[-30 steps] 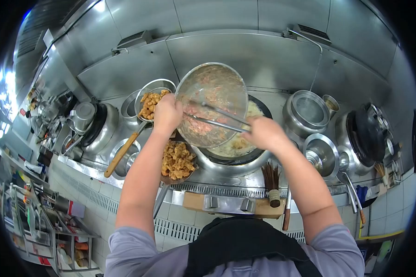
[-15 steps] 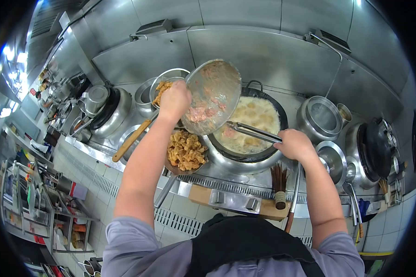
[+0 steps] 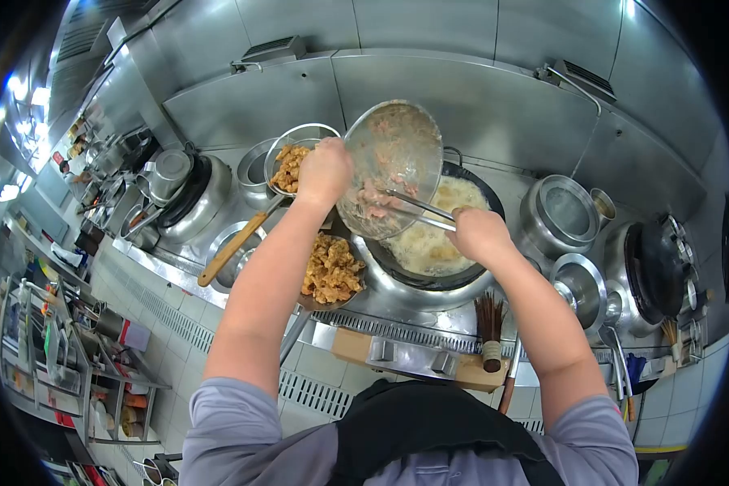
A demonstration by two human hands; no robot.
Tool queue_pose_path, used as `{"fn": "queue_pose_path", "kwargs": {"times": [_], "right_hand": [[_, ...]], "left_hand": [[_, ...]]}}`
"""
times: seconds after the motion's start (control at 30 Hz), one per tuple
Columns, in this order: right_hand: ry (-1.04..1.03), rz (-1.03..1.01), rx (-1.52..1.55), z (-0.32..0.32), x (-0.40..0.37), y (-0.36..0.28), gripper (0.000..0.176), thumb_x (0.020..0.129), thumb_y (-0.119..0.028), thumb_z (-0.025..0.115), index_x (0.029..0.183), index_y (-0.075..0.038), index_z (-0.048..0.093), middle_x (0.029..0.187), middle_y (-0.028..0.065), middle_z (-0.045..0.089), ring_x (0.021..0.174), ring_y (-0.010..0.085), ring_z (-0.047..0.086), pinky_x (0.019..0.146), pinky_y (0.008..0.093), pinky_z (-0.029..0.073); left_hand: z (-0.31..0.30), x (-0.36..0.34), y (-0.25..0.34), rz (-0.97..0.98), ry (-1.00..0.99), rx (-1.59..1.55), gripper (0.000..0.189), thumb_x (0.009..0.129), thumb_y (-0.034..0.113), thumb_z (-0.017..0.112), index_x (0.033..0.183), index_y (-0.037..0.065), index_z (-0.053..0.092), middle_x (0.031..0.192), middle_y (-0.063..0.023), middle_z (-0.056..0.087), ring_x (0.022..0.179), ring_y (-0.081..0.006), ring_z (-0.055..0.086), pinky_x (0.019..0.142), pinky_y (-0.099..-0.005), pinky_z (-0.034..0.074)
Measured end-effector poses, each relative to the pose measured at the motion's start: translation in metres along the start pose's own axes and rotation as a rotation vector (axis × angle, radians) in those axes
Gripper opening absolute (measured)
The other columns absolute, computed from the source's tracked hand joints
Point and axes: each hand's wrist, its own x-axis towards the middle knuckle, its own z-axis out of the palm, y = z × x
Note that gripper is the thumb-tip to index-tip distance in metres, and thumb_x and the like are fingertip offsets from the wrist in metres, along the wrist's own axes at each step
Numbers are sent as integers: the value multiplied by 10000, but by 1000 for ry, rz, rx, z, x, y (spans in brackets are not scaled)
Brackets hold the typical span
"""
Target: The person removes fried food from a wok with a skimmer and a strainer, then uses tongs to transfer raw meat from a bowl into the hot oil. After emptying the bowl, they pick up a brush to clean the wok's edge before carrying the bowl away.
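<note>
Tilted bowl (image 3: pixel 393 154), tongs (image 3: pixel 413 209) screen the wok (image 3: pixel 433 285) — fried pieces (image 3: pixel 332 271), perhaps chicken, beside.

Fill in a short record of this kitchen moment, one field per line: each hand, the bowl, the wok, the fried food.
Left hand: fingers grip the rim of the bowl, which is tilted over the wok
Right hand: holds tongs, their tips inside the bowl
Bowl contents: pinkish, wet-looking pieces low on the wall
Wok: pale, bubbling liquid
Fried pieces: golden, heaped on a strainer beside the wok, below the left forearm
Second strainer: more fried pieces, behind the left hand
</note>
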Motion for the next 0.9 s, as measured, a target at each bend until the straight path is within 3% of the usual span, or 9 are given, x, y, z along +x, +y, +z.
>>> {"fn": "queue_pose_path", "kwargs": {"times": [0.07,0.13,0.47,0.73,0.83,0.9], "right_hand": [[13,61,-40,-2,10,14,263,804,-195,583,978,-15,666,1011,187,655,919,333,645,802,413,516],[24,159,-64,-14,12,27,240,803,-121,535,962,-16,680,1016,190,660,929,337,649,809,422,518],[-115,357,-90,-14,45,63,302,819,-182,515,1020,-25,677,1076,184,651,1003,328,629,851,409,503],[-47,347,-137,-40,30,69,326,818,-263,561,1004,-24,683,1060,183,655,986,328,632,844,403,504],[-38,211,-70,-37,16,61,351,815,-287,580,1025,-23,675,1045,183,658,969,330,635,841,400,507],[-208,163,-138,-26,13,52,349,825,-279,571,1045,-25,666,1037,175,662,957,325,639,840,400,508]], "left_hand": [[4,6,-4,-12,-10,17,207,839,153,496,844,-26,601,908,-228,629,769,-402,634,716,-472,515],[2,11,-10,-163,-116,56,223,852,180,514,856,-23,607,918,-229,631,799,-394,639,736,-471,511],[-11,17,-36,-156,-52,143,223,848,192,548,865,-20,616,923,-220,638,852,-390,637,767,-457,506],[8,28,-12,-56,-59,121,173,816,107,512,862,-25,613,916,-224,638,800,-381,652,708,-445,532],[20,32,6,6,-92,112,162,808,78,503,870,-23,613,920,-217,638,801,-364,659,707,-427,538],[25,38,26,24,-108,83,164,810,62,491,873,-25,615,919,-214,640,814,-358,659,722,-416,538]]}}
